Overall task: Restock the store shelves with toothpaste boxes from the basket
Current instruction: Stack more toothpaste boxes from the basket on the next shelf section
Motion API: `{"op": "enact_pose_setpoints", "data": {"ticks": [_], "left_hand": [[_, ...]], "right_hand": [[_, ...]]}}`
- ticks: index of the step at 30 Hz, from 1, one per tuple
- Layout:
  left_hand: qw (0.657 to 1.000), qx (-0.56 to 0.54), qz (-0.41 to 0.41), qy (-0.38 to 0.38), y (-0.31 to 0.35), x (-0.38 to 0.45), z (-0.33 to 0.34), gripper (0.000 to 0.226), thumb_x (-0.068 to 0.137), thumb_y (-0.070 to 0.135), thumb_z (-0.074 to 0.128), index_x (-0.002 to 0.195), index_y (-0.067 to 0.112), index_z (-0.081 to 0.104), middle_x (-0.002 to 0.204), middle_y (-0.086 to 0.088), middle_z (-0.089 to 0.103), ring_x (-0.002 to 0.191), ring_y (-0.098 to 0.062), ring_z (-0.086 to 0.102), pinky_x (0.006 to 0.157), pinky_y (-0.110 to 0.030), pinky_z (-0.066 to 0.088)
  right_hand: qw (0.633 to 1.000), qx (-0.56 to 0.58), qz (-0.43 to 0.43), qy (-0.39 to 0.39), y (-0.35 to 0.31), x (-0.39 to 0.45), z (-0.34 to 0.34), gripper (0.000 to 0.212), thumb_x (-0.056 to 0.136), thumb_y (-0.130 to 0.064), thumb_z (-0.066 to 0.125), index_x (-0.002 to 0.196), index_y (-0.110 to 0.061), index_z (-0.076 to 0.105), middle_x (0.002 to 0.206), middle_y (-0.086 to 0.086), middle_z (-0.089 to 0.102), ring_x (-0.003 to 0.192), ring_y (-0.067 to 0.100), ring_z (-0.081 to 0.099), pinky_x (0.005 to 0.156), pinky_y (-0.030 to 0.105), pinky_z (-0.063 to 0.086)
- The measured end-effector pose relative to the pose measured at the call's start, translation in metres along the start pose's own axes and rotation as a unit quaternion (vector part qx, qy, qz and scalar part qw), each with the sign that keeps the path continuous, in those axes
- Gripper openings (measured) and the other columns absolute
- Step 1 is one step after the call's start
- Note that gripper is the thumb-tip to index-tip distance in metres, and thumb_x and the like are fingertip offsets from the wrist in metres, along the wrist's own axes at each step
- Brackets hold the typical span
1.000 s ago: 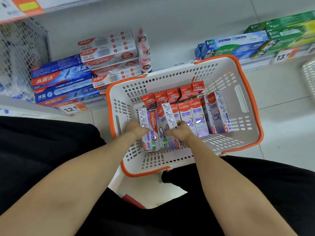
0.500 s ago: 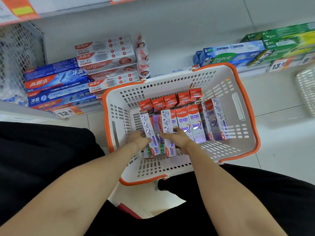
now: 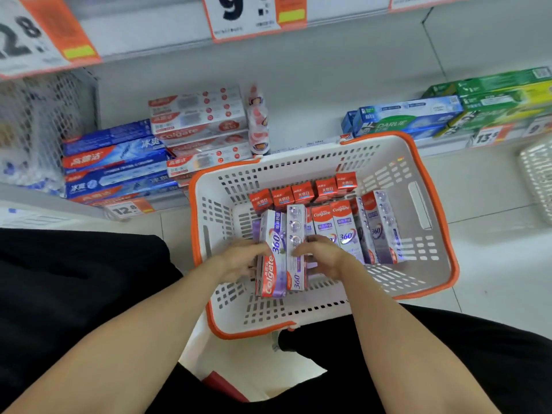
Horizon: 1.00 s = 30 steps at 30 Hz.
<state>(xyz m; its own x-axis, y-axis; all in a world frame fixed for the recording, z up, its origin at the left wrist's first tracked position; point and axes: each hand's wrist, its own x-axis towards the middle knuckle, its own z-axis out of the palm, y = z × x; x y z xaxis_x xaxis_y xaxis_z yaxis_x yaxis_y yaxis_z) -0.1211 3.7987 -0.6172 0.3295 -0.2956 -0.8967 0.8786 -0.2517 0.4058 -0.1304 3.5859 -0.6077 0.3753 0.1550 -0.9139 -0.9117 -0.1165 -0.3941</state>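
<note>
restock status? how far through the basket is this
Early, by the look of it. Done: hard to tell; the low shelf carries stacked boxes beside a bare stretch. In hand: left hand and right hand grip a bundle of purple Colgate 360 boxes, raised but inside the basket. Left: more 360 boxes and a row of red boxes in the basket.

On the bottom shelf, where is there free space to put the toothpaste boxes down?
The bottom shelf is bare between the small red-and-white tubes and the blue Darlie boxes, just behind the basket. To the left it is crowded with the Colgate stacks and the blue boxes; to the right, green boxes fill it.
</note>
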Motion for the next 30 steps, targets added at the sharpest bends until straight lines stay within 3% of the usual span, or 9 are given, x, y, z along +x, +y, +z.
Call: {"op": "enact_pose_setpoints", "data": {"ticks": [5, 10, 13, 17, 19, 21, 24, 27, 30], "left_hand": [[0.992, -0.099, 0.072, -0.009, 0.019, -0.046, -0.005, 0.036, 0.097, 0.015, 0.063, 0.132, 0.019, 0.057, 0.122, -0.013, 0.071, 0.112, -0.032, 0.068, 0.095, -0.047, 0.056], [0.984, -0.051, 0.172, 0.014, 0.053, -0.117, -0.020, 0.048, 0.081, 0.014, 0.078, 0.126, 0.016, 0.062, 0.122, -0.011, 0.072, 0.110, -0.027, 0.070, 0.096, -0.044, 0.055], [0.977, -0.025, 0.205, 0.052, 0.069, -0.157, -0.043, 0.055, 0.070, 0.015, 0.087, 0.121, 0.014, 0.066, 0.119, -0.010, 0.073, 0.109, -0.027, 0.070, 0.101, -0.047, 0.052], [0.962, 0.006, 0.261, 0.080, 0.084, -0.206, -0.071, 0.066, 0.062, 0.017, 0.092, 0.121, 0.012, 0.065, 0.116, -0.011, 0.074, 0.110, -0.032, 0.069, 0.102, -0.052, 0.050], [0.952, 0.046, 0.288, 0.097, 0.094, -0.227, -0.079, 0.072, 0.060, 0.017, 0.094, 0.125, 0.009, 0.063, 0.114, -0.009, 0.075, 0.108, -0.030, 0.071, 0.099, -0.049, 0.053], [0.937, 0.088, 0.311, 0.136, 0.103, -0.245, -0.085, 0.068, 0.063, 0.008, 0.094, 0.123, 0.010, 0.062, 0.108, -0.004, 0.077, 0.102, -0.022, 0.073, 0.096, -0.043, 0.056], [0.913, 0.146, 0.339, 0.174, 0.119, -0.268, -0.096, 0.055, 0.064, 0.006, 0.093, 0.111, 0.016, 0.067, 0.099, 0.002, 0.078, 0.094, -0.017, 0.075, 0.093, -0.043, 0.058], [0.909, 0.182, 0.358, 0.115, 0.137, -0.298, -0.115, 0.050, 0.068, 0.003, 0.090, 0.111, 0.016, 0.068, 0.103, 0.001, 0.078, 0.098, -0.019, 0.074, 0.094, -0.043, 0.057], [0.898, 0.217, 0.379, 0.052, 0.154, -0.328, -0.131, 0.049, 0.071, -0.004, 0.086, 0.111, 0.016, 0.066, 0.105, 0.000, 0.078, 0.095, -0.017, 0.074, 0.083, -0.032, 0.060]], "right_hand": [[0.989, -0.090, -0.051, -0.107, -0.039, -0.026, 0.013, 0.047, 0.079, -0.011, 0.084, 0.121, -0.018, 0.063, 0.105, -0.002, 0.077, 0.097, 0.018, 0.072, 0.090, 0.050, 0.058], [0.964, -0.179, -0.142, -0.140, -0.093, -0.069, 0.050, 0.047, 0.081, -0.027, 0.083, 0.121, -0.029, 0.057, 0.111, -0.008, 0.073, 0.107, 0.013, 0.068, 0.087, 0.042, 0.059], [0.943, -0.220, -0.236, -0.077, -0.119, -0.095, 0.082, 0.030, 0.087, -0.049, 0.070, 0.105, -0.032, 0.054, 0.103, -0.010, 0.071, 0.091, 0.008, 0.067, 0.069, 0.032, 0.059], [0.887, -0.266, -0.373, 0.057, -0.135, -0.115, 0.125, 0.082, 0.085, -0.083, 0.033, 0.134, -0.020, 0.047, 0.134, 0.003, 0.061, 0.120, 0.018, 0.057, 0.097, 0.030, 0.043], [0.869, -0.257, -0.413, 0.092, -0.142, -0.130, 0.140, 0.065, 0.095, -0.071, 0.027, 0.126, -0.018, 0.048, 0.121, -0.001, 0.061, 0.114, 0.016, 0.056, 0.092, 0.028, 0.039], [0.855, -0.260, -0.437, 0.098, -0.150, -0.146, 0.150, 0.043, 0.100, -0.059, 0.033, 0.121, -0.025, 0.048, 0.113, -0.002, 0.059, 0.110, 0.014, 0.057, 0.091, 0.029, 0.040], [0.850, -0.249, -0.458, 0.075, -0.167, -0.171, 0.154, 0.047, 0.092, -0.063, 0.051, 0.128, -0.032, 0.052, 0.115, -0.015, 0.067, 0.107, 0.006, 0.064, 0.100, 0.038, 0.049], [0.883, -0.195, -0.427, 0.021, -0.193, -0.205, 0.151, 0.042, 0.084, -0.044, 0.077, 0.118, -0.026, 0.059, 0.100, -0.003, 0.075, 0.081, 0.017, 0.073, 0.074, 0.045, 0.061], [0.856, -0.228, -0.463, 0.023, -0.230, -0.241, 0.147, 0.070, 0.068, -0.037, 0.092, 0.125, -0.026, 0.053, 0.108, 0.005, 0.073, 0.081, 0.020, 0.072, 0.065, 0.040, 0.059]]}}
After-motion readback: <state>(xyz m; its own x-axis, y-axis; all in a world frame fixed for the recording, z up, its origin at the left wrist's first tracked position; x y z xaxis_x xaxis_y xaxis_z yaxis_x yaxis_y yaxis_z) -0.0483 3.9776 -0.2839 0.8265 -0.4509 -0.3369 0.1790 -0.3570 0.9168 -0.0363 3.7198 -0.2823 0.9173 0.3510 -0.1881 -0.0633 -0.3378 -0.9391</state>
